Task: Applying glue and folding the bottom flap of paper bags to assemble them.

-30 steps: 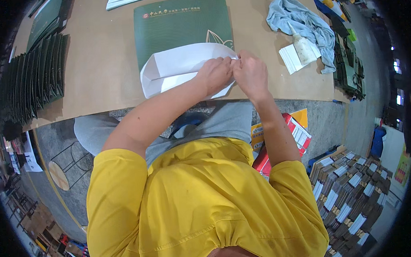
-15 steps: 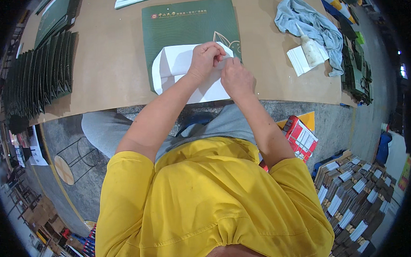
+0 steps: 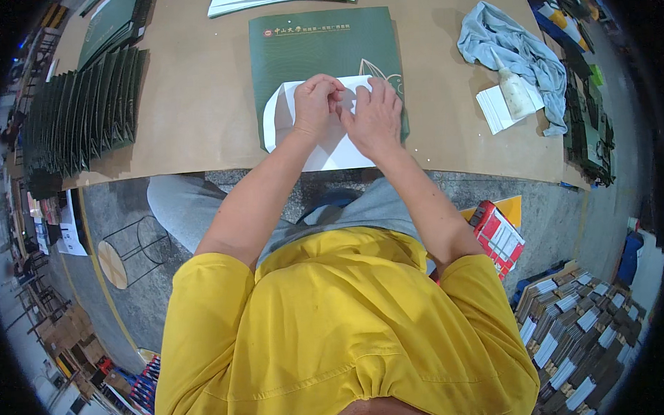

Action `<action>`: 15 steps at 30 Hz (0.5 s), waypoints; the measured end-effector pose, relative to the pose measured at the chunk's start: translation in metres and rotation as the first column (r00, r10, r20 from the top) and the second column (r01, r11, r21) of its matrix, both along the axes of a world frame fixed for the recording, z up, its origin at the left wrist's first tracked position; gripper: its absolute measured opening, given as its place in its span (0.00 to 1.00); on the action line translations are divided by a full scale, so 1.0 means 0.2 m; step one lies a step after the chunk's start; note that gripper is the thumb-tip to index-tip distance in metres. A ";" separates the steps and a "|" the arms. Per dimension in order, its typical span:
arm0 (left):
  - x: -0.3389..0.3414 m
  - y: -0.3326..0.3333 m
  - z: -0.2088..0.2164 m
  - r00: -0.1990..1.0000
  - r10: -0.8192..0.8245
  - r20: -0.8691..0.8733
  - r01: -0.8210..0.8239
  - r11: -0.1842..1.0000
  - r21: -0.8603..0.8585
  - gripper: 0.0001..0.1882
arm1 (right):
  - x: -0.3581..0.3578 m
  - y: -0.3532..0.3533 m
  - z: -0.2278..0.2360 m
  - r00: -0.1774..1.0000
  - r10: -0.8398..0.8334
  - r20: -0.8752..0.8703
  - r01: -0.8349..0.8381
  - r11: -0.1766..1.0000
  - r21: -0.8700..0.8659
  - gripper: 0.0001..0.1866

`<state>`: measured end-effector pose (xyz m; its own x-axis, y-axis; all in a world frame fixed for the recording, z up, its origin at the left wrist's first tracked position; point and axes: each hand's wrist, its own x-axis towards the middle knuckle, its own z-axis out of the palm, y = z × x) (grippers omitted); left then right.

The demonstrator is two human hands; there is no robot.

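Viewed remotely, I list: green bag (image 3: 305,55), one, flat on the brown table (image 3: 197,102), twelve o'clock; white paper panel (image 3: 337,154) over its six-o'clock end. Left hand (image 3: 317,105), fingers curled at the panel; whether it pinches paper, I cannot tell. Right hand (image 3: 376,118), fingers spread, laid on the panel. Bottle (image 3: 515,97) on white cards (image 3: 492,111), blue cloth (image 3: 498,33) beside: two o'clock. Row of dark green folded bags (image 3: 87,113): ten o'clock.

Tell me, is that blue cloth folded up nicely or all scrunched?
Scrunched. The light blue cloth lies bunched on the brown table, with wrinkles and an uneven outline instead of neat, flat folds.
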<state>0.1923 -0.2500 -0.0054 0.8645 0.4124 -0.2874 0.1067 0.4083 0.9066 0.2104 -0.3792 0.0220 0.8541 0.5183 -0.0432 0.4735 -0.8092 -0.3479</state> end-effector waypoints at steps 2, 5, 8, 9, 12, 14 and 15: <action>-0.01 0.00 0.06 0.999 -0.044 -0.023 0.044 0.999 0.005 0.10 | -0.01 0.01 -0.16 0.928 0.007 0.373 -0.039 0.996 0.079 0.32; -0.18 0.05 0.19 0.962 -0.165 0.216 0.068 0.916 0.395 0.16 | -0.01 0.00 -0.18 0.969 0.006 0.247 -0.022 0.998 0.061 0.35; -0.36 0.26 0.30 0.974 -0.071 0.215 -0.181 0.327 0.928 0.20 | -0.02 0.00 -0.18 0.975 0.019 0.223 -0.026 0.999 0.027 0.37; -0.39 0.26 0.24 0.974 -0.068 0.215 -0.182 0.321 0.929 0.20 | -0.02 -0.01 -0.18 0.975 0.021 0.222 -0.025 1.000 0.013 0.37; -0.41 0.19 0.01 0.992 -0.119 -0.028 0.042 0.119 0.992 0.31 | -0.02 0.01 -0.17 0.985 0.021 0.170 -0.023 1.000 0.010 0.37; -0.38 0.12 -0.05 0.973 0.015 -0.229 0.229 -0.021 0.973 0.43 | -0.02 0.01 -0.17 0.980 0.038 0.196 -0.039 0.999 -0.001 0.37; -0.36 0.10 -0.05 0.975 0.033 -0.218 0.221 -0.135 0.966 0.45 | -0.02 0.01 -0.17 0.980 0.036 0.195 -0.035 0.999 -0.007 0.37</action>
<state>0.1196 -0.2296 -0.0163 0.9334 0.2578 0.2496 0.1966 -0.9493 0.2452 0.2058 -0.3767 -0.0114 0.8275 0.5484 0.1201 0.5601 -0.7920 -0.2430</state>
